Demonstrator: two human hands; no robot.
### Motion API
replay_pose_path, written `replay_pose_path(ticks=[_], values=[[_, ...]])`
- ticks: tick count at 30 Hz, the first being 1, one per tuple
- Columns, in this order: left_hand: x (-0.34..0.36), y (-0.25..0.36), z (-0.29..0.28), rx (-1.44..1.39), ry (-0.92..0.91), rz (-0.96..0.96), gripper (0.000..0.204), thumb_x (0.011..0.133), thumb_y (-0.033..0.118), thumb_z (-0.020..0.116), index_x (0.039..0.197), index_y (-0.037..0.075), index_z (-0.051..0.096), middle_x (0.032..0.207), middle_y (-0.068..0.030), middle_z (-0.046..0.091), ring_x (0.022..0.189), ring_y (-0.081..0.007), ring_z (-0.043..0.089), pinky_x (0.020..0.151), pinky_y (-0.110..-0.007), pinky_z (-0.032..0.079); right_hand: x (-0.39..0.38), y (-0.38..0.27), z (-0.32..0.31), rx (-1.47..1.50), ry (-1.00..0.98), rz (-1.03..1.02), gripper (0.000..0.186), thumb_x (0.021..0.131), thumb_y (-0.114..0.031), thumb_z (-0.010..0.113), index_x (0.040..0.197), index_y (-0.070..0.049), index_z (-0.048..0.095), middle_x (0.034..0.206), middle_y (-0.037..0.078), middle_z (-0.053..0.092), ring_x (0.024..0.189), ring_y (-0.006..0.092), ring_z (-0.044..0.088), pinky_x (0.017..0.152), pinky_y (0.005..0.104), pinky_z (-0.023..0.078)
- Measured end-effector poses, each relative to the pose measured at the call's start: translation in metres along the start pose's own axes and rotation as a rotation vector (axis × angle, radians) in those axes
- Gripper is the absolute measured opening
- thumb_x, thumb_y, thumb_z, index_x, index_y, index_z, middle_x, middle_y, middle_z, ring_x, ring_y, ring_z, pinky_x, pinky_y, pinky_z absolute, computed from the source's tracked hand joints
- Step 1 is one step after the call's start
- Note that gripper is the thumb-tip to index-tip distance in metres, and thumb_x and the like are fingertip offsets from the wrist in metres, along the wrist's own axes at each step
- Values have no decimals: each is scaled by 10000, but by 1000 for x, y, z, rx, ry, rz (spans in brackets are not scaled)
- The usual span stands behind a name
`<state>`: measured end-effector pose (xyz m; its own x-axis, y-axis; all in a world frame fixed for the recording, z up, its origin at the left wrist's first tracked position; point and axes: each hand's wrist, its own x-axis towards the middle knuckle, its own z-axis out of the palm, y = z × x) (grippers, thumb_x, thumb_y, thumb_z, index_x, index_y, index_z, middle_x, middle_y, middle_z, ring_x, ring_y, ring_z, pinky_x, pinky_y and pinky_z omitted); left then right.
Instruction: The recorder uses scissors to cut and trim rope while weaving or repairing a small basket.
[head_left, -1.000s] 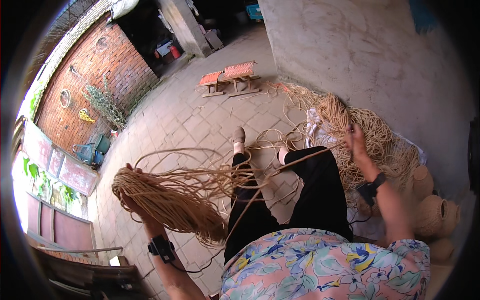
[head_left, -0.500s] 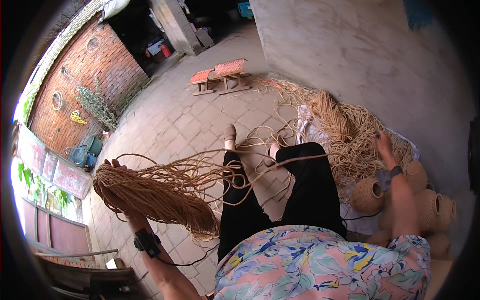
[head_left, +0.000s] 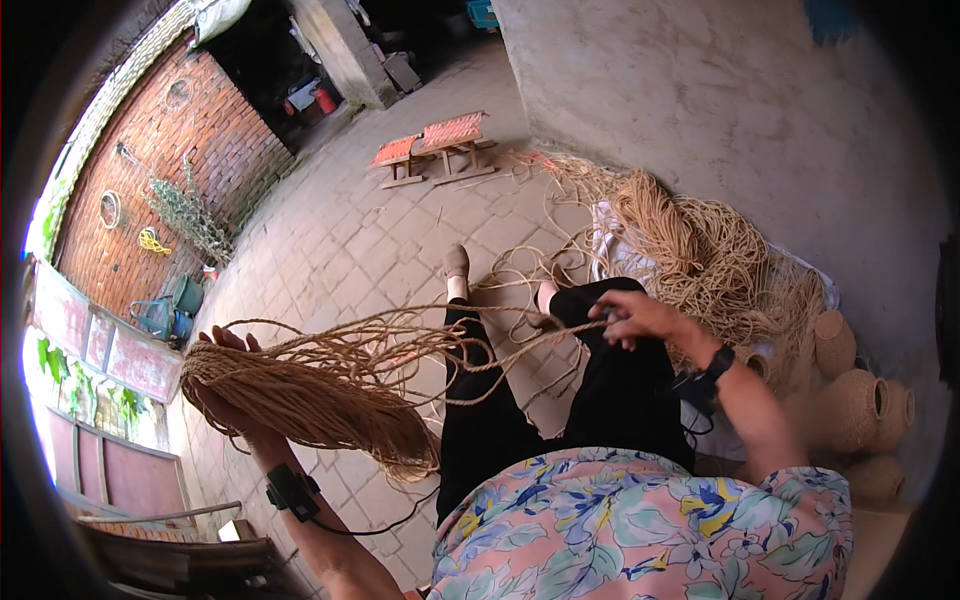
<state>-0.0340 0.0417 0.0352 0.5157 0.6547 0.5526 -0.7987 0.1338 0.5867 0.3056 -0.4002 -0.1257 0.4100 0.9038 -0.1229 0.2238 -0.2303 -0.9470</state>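
**Left hand (head_left: 228,408) carries the rope hank (head_left: 325,405), right hand (head_left: 638,316) at a single strand**

At the far left of my view I have a brick wall (head_left: 165,200) with a yellow coil (head_left: 152,240) hung on it, and a blue-green bucket (head_left: 187,294) standing at its foot. In front of that, my left hand is filled by the tan rope hank: the bundle lies across the palm, the fingers poke up past its upper edge, and the thick looped part sags toward the lap. A black wrist device (head_left: 291,491) sits just below that hand.

From the hank, loose strands (head_left: 400,345) fan out rightward over the legs in black trousers (head_left: 625,400). Beyond the shoes, two low stools (head_left: 455,135) with orange-red woven seats stand together on the paved floor (head_left: 350,230).

Over the knee I have the right hand, its fingers curled narrow. One strand runs up to its fingertips; I can't tell from here whether they pinch it. Farther right, a big rope pile (head_left: 720,270) lies on a white sheet (head_left: 606,238) against the grey wall (head_left: 720,110), and round woven pots (head_left: 845,410) cluster nearest me at the right.
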Motion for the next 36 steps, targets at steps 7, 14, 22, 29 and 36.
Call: replay_pose_path(ticks=[7,14,22,29,36], values=[[-10,10,-8,51,101,-1,656,915,463,466,1402,55,301,1395,-127,398,1246,-246,435,1072,-444,331,-85,19,-88,530,449,129,331,802,-124,646,1102,-63,519,709,27,562,528,75,540,457,201,441],[-5,3,0,109,116,-12,644,918,450,471,1399,53,306,1392,-127,402,1242,-245,439,1063,-435,344,-106,38,-130,-43,829,199,268,824,-120,629,1055,-75,500,650,10,534,519,84,533,439,254,410],[6,-4,2,148,104,-34,630,923,434,477,1395,51,311,1389,-126,405,1237,-244,444,1054,-425,359,-111,123,-134,-755,1131,181,398,825,-55,630,1192,-63,476,793,147,601,729,316,608,611,465,464],[5,-2,0,209,117,-92,619,926,420,483,1392,49,315,1386,-125,408,1233,-243,448,1045,-416,371,-116,128,-138,-700,1080,542,444,832,-49,613,1251,-55,465,705,133,553,630,278,569,531,438,446],[-26,-8,-6,349,197,-190,607,930,406,488,1388,47,320,1383,-125,411,1229,-242,452,1037,-407,384,-111,138,-135,-756,1110,493,374,826,-68,611,1179,-56,488,747,141,594,640,290,594,552,434,462]])
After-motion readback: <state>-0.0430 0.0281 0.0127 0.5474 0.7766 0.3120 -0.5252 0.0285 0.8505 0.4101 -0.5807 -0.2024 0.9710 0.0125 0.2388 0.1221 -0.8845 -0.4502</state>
